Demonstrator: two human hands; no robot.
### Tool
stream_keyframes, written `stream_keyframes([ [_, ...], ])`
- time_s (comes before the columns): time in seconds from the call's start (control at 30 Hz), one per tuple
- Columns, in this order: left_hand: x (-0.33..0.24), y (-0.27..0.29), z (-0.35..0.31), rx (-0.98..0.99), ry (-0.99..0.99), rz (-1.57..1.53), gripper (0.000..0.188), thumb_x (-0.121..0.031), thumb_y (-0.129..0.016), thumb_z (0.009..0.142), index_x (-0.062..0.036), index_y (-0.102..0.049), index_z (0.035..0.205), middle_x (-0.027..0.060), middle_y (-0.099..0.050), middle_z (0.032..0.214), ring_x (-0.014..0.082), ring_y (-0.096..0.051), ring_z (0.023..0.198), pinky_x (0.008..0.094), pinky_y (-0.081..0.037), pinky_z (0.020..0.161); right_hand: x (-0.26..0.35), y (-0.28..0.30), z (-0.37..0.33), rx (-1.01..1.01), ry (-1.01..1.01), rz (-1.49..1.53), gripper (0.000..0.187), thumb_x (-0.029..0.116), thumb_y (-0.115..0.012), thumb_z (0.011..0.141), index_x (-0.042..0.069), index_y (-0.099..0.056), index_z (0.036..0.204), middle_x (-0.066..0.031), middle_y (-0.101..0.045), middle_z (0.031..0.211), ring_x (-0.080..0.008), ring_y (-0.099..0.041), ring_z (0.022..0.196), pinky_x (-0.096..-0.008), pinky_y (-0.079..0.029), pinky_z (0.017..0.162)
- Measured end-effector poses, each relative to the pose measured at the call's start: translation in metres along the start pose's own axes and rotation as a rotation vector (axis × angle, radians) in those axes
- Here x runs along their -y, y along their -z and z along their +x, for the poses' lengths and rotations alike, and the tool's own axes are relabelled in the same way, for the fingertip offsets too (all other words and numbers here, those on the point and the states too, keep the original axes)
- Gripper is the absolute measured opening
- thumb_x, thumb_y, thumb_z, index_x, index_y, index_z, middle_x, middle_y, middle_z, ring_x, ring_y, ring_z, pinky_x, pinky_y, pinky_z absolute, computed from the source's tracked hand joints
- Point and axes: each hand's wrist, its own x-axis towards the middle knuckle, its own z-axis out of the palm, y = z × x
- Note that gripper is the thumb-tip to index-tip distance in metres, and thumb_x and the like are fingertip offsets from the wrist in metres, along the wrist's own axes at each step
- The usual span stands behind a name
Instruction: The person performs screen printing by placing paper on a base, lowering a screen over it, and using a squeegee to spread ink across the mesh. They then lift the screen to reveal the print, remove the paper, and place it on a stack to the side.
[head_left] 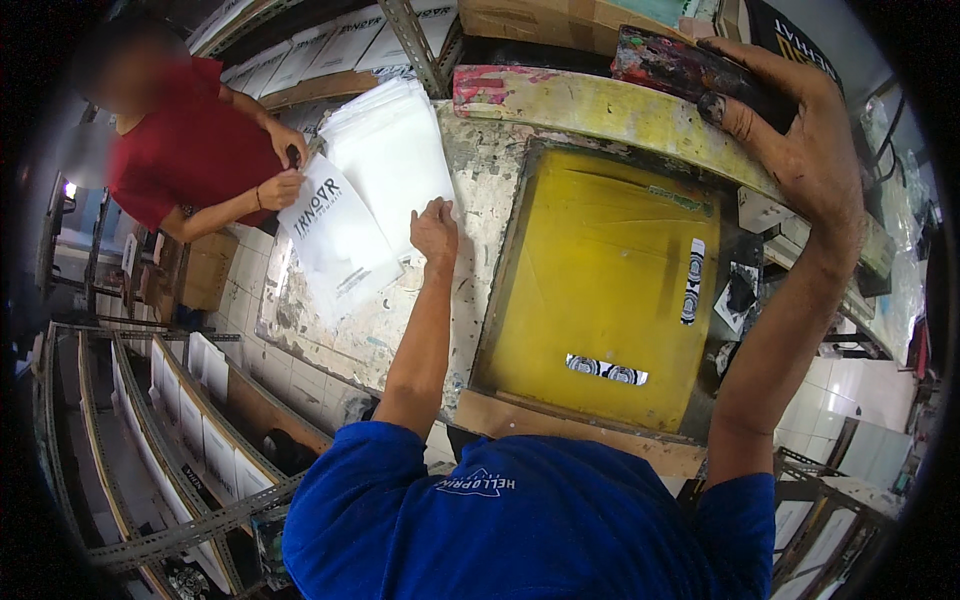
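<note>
My left hand [435, 232] is at the right edge of a stack of white sheets [385, 140], its fingers curled together on the edge of the top sheet. At the far right, my right hand [795, 140] wraps round a dark, ink-stained squeegee [665, 68], with the thumb on the near side; the blade is hidden. Between my arms lies a yellow printing screen [600, 290], carrying black-and-white patterned strips [606, 369]. A co-worker in a red shirt [195, 135] holds a white sheet with dark print [335, 235] at its upper left corner, overlapping the stack.
A paint-stained board [590, 105] runs along the screen's far side. The worktable [320, 345] is speckled with ink. Racks with sheets on slanted shelves [195, 410] stand at lower left. More white sheets [320, 50] fill a shelf at the back left. A cardboard box [207, 270] stands near the co-worker.
</note>
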Motion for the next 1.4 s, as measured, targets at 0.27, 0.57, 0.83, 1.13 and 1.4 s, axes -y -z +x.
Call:
stream_keyframes([
  [0.27,-0.086,0.063,-0.059,0.723,0.021,-0.711,0.032,-0.025,-0.068,0.096,-0.0025,-0.073,0.119,0.0137,-0.07,0.128,0.0384,-0.055,0.134,0.0454,-0.038,0.115,-0.002,0.002,-0.002,-0.003,-0.044,-0.054,0.048,0.027,-0.076,0.088,0.007,-0.068,0.131,-0.0153,-0.075,0.106,-0.0223,-0.073,0.091,-0.0347,-0.055,0.087],
  [0.57,-0.115,0.021,-0.122,0.75,-0.576,-0.135,0.063,-0.048,-0.066,0.092,-0.0217,-0.053,0.148,0.0076,-0.032,0.165,0.0416,-0.022,0.153,0.0627,-0.015,0.122,0.036,0.001,0.005,-0.102,-0.008,-0.167,0.043,0.023,-0.082,0.077,-0.001,-0.075,0.112,-0.0101,-0.077,0.088,-0.0144,-0.068,0.068,-0.0253,-0.055,0.068],
  [0.83,-0.196,-0.019,-0.146,0.8,-0.775,-0.229,0.066,-0.052,-0.063,0.092,-0.0226,-0.05,0.15,0.007,-0.033,0.164,0.0391,-0.021,0.153,0.0614,-0.014,0.123,0.043,0.005,0.004,-0.091,-0.021,-0.176,0.04,0.03,-0.08,0.077,0.001,-0.079,0.105,-0.0142,-0.078,0.088,-0.0219,-0.07,0.074,-0.0313,-0.054,0.075],
  [1.13,-0.216,-0.003,-0.177,0.821,-0.803,-0.215,0.068,-0.053,-0.06,0.093,-0.0196,-0.049,0.15,0.0088,-0.03,0.165,0.0381,-0.02,0.153,0.062,-0.011,0.123,0.032,0.006,0.005,-0.097,-0.047,-0.152,0.041,0.03,-0.081,0.077,0.0,-0.078,0.105,-0.0177,-0.078,0.09,-0.0244,-0.072,0.075,-0.032,-0.055,0.077],
  [1.4,-0.211,0.004,-0.18,0.871,-0.813,-0.236,0.07,-0.053,-0.061,0.092,-0.0186,-0.047,0.151,0.0095,-0.03,0.165,0.0379,-0.019,0.154,0.0618,-0.007,0.124,0.037,0.006,0.003,-0.062,-0.093,-0.097,0.036,0.027,-0.081,0.079,0.001,-0.079,0.104,-0.0153,-0.078,0.087,-0.0214,-0.07,0.071,-0.0314,-0.055,0.075],
])
